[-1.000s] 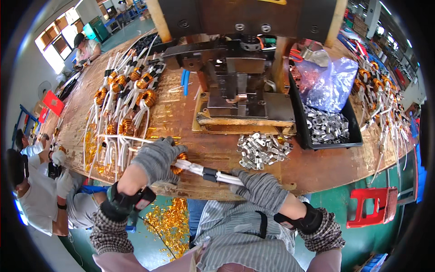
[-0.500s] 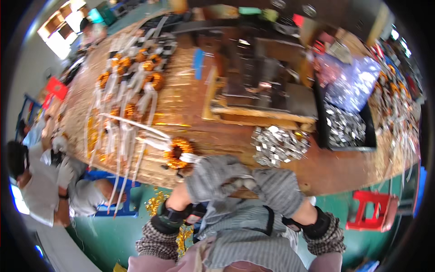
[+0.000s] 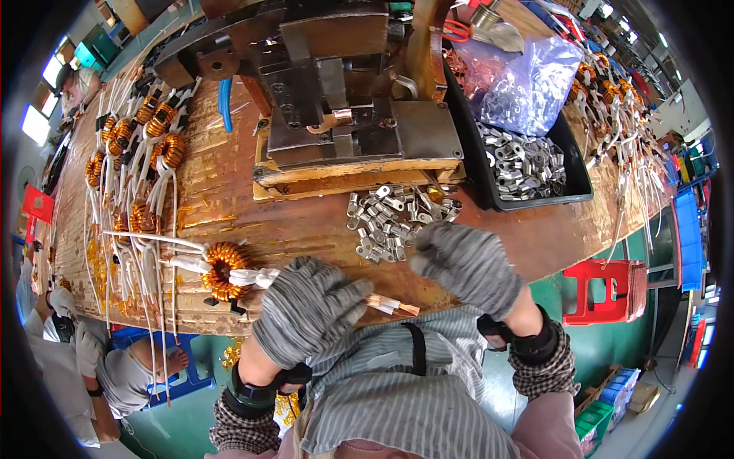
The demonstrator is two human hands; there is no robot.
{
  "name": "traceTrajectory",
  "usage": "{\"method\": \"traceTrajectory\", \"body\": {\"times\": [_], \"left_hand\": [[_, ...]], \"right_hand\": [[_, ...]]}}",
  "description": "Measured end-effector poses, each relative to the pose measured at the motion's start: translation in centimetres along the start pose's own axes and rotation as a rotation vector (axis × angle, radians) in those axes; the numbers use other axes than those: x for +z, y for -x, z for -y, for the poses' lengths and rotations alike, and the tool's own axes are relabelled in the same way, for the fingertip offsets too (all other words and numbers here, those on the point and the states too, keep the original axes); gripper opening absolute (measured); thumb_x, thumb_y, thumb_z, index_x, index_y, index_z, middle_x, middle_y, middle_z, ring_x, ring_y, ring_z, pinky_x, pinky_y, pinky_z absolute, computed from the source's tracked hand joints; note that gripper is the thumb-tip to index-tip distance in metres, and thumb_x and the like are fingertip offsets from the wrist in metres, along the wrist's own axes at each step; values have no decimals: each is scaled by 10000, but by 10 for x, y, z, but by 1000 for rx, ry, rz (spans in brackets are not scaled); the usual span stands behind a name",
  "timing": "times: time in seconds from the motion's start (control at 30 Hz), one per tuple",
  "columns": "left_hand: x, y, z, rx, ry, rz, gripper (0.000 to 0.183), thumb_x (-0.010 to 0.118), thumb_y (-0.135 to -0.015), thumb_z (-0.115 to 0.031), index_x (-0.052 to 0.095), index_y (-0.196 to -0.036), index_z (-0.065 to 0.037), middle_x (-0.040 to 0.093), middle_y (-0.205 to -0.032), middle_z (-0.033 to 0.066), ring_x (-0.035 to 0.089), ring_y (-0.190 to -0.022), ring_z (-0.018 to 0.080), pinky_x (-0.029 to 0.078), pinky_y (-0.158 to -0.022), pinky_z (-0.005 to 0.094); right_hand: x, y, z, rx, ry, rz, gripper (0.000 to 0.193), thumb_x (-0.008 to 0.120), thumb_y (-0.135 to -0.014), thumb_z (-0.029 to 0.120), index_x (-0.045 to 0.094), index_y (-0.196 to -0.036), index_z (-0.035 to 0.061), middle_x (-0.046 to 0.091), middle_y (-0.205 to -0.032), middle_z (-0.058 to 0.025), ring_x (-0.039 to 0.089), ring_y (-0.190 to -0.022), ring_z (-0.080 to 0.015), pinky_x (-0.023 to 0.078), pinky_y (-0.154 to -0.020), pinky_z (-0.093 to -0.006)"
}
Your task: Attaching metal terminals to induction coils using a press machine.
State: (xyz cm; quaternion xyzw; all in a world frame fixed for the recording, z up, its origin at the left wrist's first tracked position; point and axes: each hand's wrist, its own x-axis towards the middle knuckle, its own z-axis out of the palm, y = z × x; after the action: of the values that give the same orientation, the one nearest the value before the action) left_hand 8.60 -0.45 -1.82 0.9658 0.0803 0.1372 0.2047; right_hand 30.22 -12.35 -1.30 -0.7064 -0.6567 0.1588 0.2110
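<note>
My left hand (image 3: 310, 310), in a grey knitted glove, is closed around the white-sleeved leads of a copper-wound ring coil (image 3: 215, 284). The coil lies on the bench to the left of that hand, and bare copper wire ends (image 3: 405, 309) stick out on its right side. My right hand (image 3: 472, 268), gloved alike, has its fingers curled together at the right edge of a loose pile of metal cable lugs (image 3: 382, 222). Whatever its fingertips pinch is hidden.
A heavy metal press (image 3: 329, 84) stands on a wooden base behind the lugs. Right of it, a black tray (image 3: 585, 195) holds more lugs and a plastic bag (image 3: 531, 84). Finished-looking coils (image 3: 172, 149) lie at left. A red stool (image 3: 573, 306) stands right; a co-worker sits left.
My hands were together in front of my body; now they are apart. The right has moved out to the lug pile, while the left grips the coil's leads. The view has shifted rightward.
</note>
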Motion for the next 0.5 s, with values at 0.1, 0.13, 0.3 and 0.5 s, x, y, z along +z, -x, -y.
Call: {"method": "traceTrajectory", "body": {"times": [0.1,0.13,0.3,0.5], "left_hand": [[10,-4,-2,82,-92,-32,229,586,-750,-200,628,-957,-112,575,-823,65,553,-758,241,445,-644,351],[14,-2,1,78,-53,-39,235,584,-742,-202,627,-955,-114,569,-810,61,553,-735,236,441,-607,348],[26,-2,7,64,-127,-55,230,558,-746,-208,622,-948,-118,552,-763,61,547,-621,218,411,-481,338],[19,-12,10,-26,81,42,272,525,-841,-239,599,-1066,-105,583,-878,85,580,-722,267,465,-597,352]], "right_hand": [[19,-5,7,-83,266,-70,340,576,-806,324,569,-917,3,575,-744,-146,582,-726,-284,464,-630,-376],[23,-9,8,-91,283,-61,305,569,-800,285,557,-911,1,565,-772,-149,570,-735,-286,465,-642,-378],[31,-13,-3,-173,390,-115,196,559,-782,195,552,-852,12,545,-713,-125,567,-695,-268,473,-606,-363],[30,-9,-5,-150,294,-267,170,597,-766,198,545,-791,38,572,-713,-105,580,-641,-275,458,-549,-382]]}}
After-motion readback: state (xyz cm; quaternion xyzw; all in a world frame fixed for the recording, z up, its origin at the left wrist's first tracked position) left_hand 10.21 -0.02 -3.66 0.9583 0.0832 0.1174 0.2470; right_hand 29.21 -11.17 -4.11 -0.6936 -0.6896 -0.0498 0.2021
